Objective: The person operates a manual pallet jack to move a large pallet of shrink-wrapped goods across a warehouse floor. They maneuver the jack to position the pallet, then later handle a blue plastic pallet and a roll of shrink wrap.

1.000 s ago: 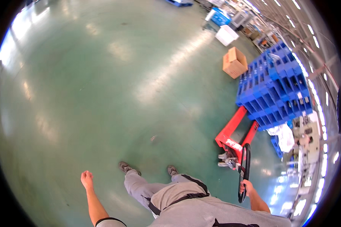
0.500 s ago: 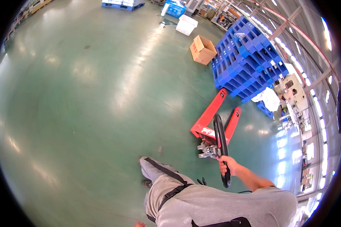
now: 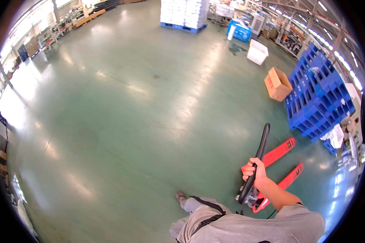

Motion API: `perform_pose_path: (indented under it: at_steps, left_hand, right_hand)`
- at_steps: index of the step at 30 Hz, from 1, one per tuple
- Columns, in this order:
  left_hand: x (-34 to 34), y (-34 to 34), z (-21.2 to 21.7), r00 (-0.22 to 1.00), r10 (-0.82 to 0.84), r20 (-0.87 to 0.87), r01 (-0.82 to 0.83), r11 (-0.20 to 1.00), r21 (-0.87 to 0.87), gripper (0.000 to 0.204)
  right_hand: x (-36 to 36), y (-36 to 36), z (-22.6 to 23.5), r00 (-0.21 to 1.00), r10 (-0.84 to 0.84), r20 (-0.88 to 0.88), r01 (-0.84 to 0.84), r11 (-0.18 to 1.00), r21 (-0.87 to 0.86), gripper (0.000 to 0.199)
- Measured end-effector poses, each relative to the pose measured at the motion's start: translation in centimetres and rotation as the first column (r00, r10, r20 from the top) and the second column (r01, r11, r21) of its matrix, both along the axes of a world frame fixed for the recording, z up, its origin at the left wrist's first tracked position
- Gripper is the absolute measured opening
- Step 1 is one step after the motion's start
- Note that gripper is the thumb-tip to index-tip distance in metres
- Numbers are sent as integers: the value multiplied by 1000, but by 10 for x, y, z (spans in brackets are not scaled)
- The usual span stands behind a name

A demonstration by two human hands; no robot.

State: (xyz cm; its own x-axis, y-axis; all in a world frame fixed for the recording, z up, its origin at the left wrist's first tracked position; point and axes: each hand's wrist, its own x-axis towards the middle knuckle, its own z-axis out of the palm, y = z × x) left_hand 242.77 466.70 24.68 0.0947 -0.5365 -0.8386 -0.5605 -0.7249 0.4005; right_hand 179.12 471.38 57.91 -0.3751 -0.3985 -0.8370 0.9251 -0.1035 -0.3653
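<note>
My right hand [image 3: 253,172] grips the black loop handle [image 3: 259,156] of a red pallet jack [image 3: 280,170], whose two forks point away to the right over the green floor. My left hand is out of view. My grey trousers and one shoe [image 3: 181,197] show at the lower edge, just left of the jack's wheels.
A tall stack of blue plastic pallets [image 3: 316,93] stands at the right, with a brown cardboard box [image 3: 278,84] and a white bin [image 3: 257,52] beyond it. A loaded pallet of white goods [image 3: 184,13] and a blue bin [image 3: 240,31] stand at the far end. Shelving lines the left wall.
The view has swung up and left, so the pallets now sit further right. My left hand, seen a second ago, has left the frame. My right hand stays on the handle.
</note>
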Motion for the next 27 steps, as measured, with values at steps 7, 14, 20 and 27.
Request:
perform_pose_path:
  at_steps: [7, 14, 20, 27]
  left_hand:
    - [-58, -140, -153, 992, 99, -73, -113, 965, -235, 33]
    - [-30, -212, -217, 993, 73, 92, -72, 997, -12, 31]
    - [31, -464, -239, 566, -540, 623, 756, 641, -131, 31]
    - [-31, -863, -144, 992, 125, 33, -85, 823, -561, 40]
  right_hand:
    - [-34, -151, -192, 989, -14, -148, -11, 986, -164, 29]
    - [-59, -318, -264, 956, -41, -289, 23, 998, -66, 26]
    - [-47, -500, -295, 972, 32, -235, -56, 994, -96, 27]
    - [-30, -723, -313, 905, -87, -416, 40, 992, -120, 26]
